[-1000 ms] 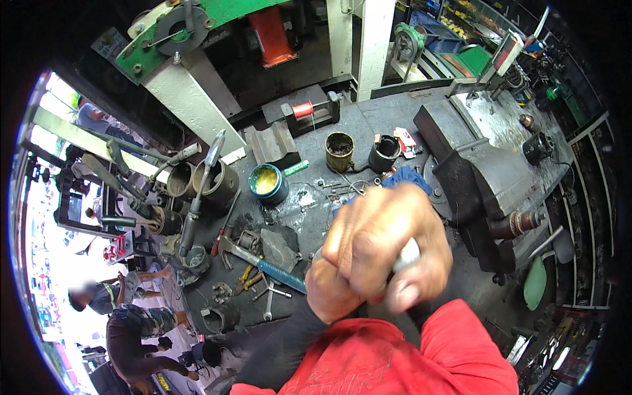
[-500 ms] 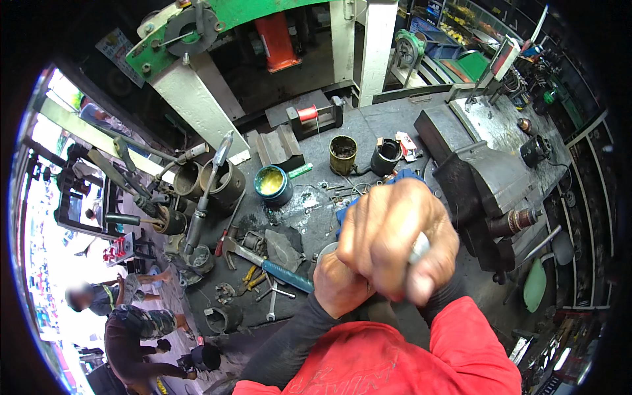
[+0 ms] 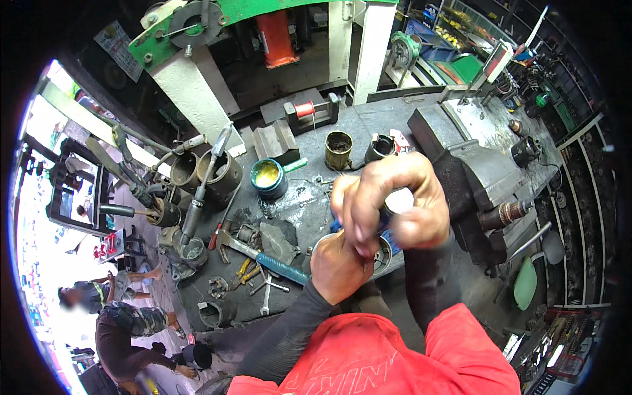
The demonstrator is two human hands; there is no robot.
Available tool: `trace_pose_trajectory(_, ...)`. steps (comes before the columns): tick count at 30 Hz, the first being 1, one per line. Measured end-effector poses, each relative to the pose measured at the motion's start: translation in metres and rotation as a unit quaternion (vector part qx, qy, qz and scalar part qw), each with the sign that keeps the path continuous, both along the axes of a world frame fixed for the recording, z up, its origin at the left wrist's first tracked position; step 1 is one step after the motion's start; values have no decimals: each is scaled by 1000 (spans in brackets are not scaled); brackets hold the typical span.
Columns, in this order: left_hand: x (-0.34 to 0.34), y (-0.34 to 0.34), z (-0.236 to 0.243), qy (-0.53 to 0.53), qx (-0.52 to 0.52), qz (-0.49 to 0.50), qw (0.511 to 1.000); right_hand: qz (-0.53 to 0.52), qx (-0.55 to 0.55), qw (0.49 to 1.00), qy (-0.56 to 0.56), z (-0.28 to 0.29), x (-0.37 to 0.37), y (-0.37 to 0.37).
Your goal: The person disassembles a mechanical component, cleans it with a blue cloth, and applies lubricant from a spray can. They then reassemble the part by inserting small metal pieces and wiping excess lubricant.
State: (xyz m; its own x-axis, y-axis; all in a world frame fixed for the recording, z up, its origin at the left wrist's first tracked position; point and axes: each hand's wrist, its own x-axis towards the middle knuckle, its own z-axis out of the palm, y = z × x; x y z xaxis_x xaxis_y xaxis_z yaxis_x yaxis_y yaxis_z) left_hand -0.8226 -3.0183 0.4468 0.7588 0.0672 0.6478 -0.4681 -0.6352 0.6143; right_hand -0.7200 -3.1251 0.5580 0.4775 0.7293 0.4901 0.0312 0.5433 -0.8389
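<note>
My right hand [image 3: 421, 194] is raised over the near middle of the bench, closed round a dark rod-like thing with a pale round end [image 3: 399, 200]. Most of that thing is hidden in the fist, so its kind does not show. Just below and left of it, my left hand [image 3: 339, 266] is also closed, with its fingers touching or very near the right fist; what they grip is hidden. A round metal housing [image 3: 384, 258] shows partly beneath both hands. Something blue lies half covered behind the fingers.
Left of my hands lie a claw hammer [image 3: 283, 268], yellow-handled pliers [image 3: 246, 270] and a wrench [image 3: 266, 299]. Farther back stand a grease tin [image 3: 268, 189], an open brown can [image 3: 338, 158] and a red wire spool [image 3: 304, 109]. A heavy vise [image 3: 484, 178] occupies the right; people are at far left.
My right fist has turned and shifted slightly away from me, so the pale end faces up. More of the metal housing shows beside my left hand.
</note>
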Motion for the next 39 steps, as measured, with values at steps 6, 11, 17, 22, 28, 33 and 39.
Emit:
trace_pose_trajectory(6, 2, -1, -9, 21, -11, -11, 1000, -351, -200, 912, 67, -112, 68, -67)
trace_pose_trajectory(11, 3, -4, -9, 30, 0, 0, 1000, -541, -612, 569, -95, -239, 74, -108)
trace_pose_trajectory(17, -2, -3, -9, 61, 3, 19, 998, -630, -307, 702, -125, -217, 94, -137)
trace_pose_trajectory(22, 0, -5, -6, 35, 17, 30, 999, -320, 68, 937, 120, -76, 73, -144)
trace_pose_trajectory(28, -3, -2, -2, 52, 27, 17, 998, -37, 111, 993, -14, 5, 30, -54)
trace_pose_trajectory(33, -1, 11, -4, 108, -25, -69, 991, 110, -27, 994, 5, 35, 15, -6)
trace_pose_trajectory(39, 2, 22, -5, 183, -98, -127, 970, 492, 118, 817, -276, 45, 63, 44)
